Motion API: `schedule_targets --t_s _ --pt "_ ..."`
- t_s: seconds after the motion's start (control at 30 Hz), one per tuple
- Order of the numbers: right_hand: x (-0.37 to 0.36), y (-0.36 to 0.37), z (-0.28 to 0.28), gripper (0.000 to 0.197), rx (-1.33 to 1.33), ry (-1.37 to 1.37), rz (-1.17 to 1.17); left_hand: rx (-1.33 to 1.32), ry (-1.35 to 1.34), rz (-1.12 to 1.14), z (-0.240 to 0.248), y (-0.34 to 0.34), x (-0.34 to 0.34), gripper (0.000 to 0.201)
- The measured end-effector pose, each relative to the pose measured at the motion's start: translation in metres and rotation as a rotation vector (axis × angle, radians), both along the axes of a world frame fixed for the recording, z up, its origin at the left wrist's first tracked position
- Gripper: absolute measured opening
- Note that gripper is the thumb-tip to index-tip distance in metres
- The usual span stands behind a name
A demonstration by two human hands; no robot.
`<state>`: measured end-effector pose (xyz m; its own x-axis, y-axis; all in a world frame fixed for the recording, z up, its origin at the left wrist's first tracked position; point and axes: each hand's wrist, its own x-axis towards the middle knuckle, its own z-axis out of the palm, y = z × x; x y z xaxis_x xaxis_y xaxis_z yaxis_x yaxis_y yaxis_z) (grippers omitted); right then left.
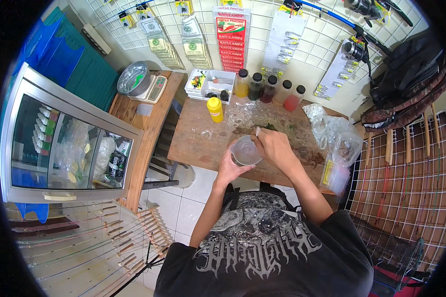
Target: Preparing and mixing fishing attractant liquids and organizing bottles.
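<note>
Over the near edge of the wooden table, a clear plastic cup (246, 151) is held by my left hand (227, 172), whose fingers wrap round its side. My right hand (276, 147) is closed at the cup's right rim. A small pale tip (257, 130) shows above its fingers; what it belongs to is hidden. Inside the cup the contents are too faint to tell. Beyond the hands, some dark green crumbs (271, 126) lie on the tabletop. A yellow bottle (215, 109) stands left of the cup, farther back.
Capped jars of coloured contents (268, 89) line the back of the wooden table (191, 136). A white divided box (210, 84) sits behind the yellow bottle. Plastic bags (332, 131) lie at the right. On the left are a scale (156, 89), a bowl (133, 78) and a glass-fronted cabinet (69, 143).
</note>
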<state>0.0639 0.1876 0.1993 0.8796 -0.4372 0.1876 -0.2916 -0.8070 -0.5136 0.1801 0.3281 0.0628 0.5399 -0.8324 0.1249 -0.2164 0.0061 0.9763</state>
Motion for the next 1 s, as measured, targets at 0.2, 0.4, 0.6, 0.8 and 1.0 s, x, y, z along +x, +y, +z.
schedule_targets --t_s 0.2,0.4,0.6,0.8,1.0 --pt "0.000 0.003 0.001 0.017 0.001 0.081 0.120 0.004 -0.001 -0.008 -0.007 0.002 0.001 0.098" --pt "0.000 0.002 -0.004 0.018 0.098 0.016 0.202 0.007 -0.003 -0.025 -0.011 0.003 0.003 0.097" --pt "0.000 0.003 -0.008 0.016 0.039 -0.167 0.172 -0.009 0.002 -0.010 -0.008 0.001 0.001 0.099" --pt "0.001 0.003 -0.009 0.014 0.040 -0.137 0.020 -0.004 0.018 -0.007 -0.004 0.001 0.000 0.100" --pt "-0.005 0.002 0.001 0.017 0.069 0.120 0.082 -0.030 0.026 0.003 -0.009 0.005 0.001 0.099"
